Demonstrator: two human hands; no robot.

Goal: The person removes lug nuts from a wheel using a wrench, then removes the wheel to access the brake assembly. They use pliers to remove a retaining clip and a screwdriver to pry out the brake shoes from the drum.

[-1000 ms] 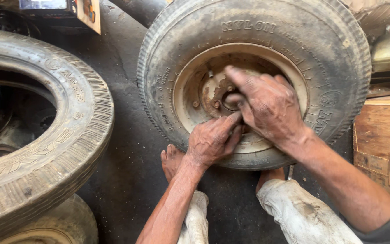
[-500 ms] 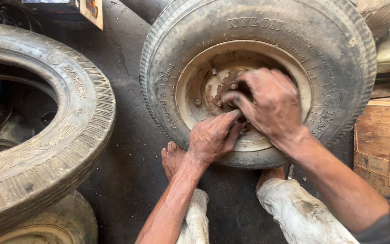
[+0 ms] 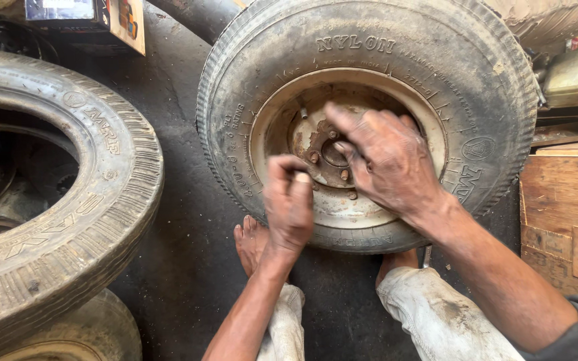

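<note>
We see right hand (image 3: 388,160) spread open on rusty hub (image 3: 326,150) of wheel (image 3: 369,113) | left hand (image 3: 290,204) just below hub, fingers curled together, contents unclear | loose tyre (image 3: 55,227) well left of wheel.

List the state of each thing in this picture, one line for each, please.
Wheel: upright on the floor, leaning back, rusty hub showing.
Left hand: closed in a fist before the rim; I cannot tell if it holds anything.
Right hand: fingers on the hub.
Loose tyre: lying flat, no rim.
Feet: bare, under the wheel.
</note>
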